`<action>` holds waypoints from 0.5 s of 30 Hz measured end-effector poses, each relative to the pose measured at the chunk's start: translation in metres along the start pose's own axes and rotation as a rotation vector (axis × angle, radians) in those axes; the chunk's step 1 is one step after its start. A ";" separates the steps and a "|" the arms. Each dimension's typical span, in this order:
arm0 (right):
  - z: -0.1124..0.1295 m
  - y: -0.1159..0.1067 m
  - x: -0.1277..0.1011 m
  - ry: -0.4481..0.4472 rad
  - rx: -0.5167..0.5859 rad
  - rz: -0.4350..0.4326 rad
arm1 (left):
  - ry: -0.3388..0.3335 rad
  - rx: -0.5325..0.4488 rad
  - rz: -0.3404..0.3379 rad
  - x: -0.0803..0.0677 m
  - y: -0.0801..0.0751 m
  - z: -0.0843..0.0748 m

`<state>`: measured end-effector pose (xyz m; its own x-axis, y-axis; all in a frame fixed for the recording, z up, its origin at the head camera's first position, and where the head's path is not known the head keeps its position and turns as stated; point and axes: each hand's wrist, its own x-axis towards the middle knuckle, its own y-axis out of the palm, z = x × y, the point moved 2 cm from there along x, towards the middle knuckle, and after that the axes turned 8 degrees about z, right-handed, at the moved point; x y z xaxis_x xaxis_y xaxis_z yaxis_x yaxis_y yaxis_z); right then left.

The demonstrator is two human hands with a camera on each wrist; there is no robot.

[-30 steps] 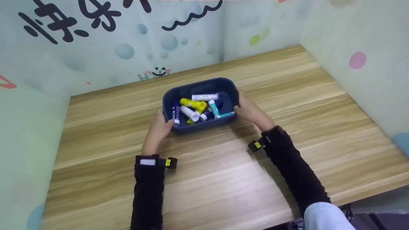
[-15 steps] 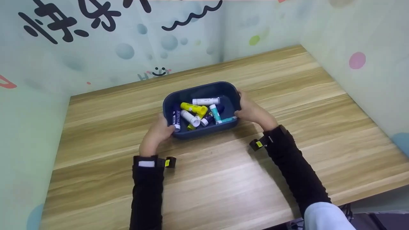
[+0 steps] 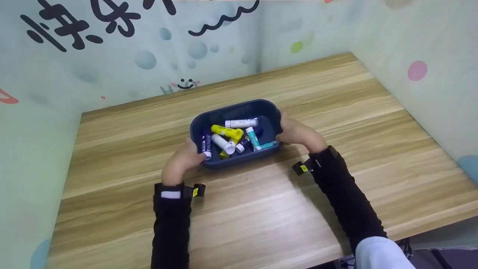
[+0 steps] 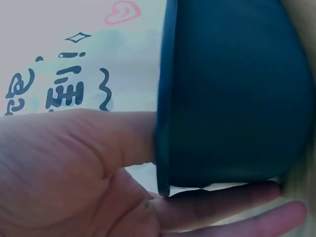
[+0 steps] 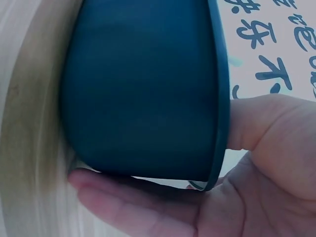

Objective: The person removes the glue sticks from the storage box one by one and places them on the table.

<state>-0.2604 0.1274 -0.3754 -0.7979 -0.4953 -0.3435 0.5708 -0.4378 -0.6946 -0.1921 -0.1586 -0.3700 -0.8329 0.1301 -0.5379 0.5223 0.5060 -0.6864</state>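
Both hands hold a dark blue plastic bin, which sits low over the wooden table. At its left end my left hand grips with the thumb over the rim and fingers along the outer wall. My right hand has the right end in the same way. Inside lie several glue sticks: a yellow glue stick, a white glue stick, a navy glue stick and a teal glue stick among them. In the wrist views the bin's outer wall hides its contents.
The wooden table extends around the bin on all sides. Behind it rises a printed back wall, and a side wall borders it on the right. Black bands with small cameras are worn on both wrists.
The bin has shifted toward the person, down in the head view, with both hands still holding its ends. The glue sticks inside keep much the same arrangement.
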 end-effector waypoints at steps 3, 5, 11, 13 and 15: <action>0.000 0.000 -0.001 0.030 0.039 0.035 | -0.016 0.006 0.027 -0.003 0.000 -0.001; 0.000 0.001 -0.002 0.048 0.048 0.056 | -0.022 0.008 0.043 -0.004 0.001 -0.002; 0.002 0.001 -0.008 0.092 0.068 0.098 | -0.007 -0.006 0.071 -0.007 0.002 -0.003; 0.003 0.001 -0.009 0.086 0.057 0.106 | -0.007 -0.013 0.079 -0.009 0.002 -0.003; 0.004 0.001 -0.010 0.078 0.039 0.113 | -0.012 -0.015 0.090 -0.010 0.003 -0.004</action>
<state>-0.2512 0.1292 -0.3704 -0.7402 -0.4835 -0.4673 0.6634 -0.4122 -0.6245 -0.1833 -0.1553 -0.3649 -0.7805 0.1656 -0.6028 0.5920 0.5055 -0.6277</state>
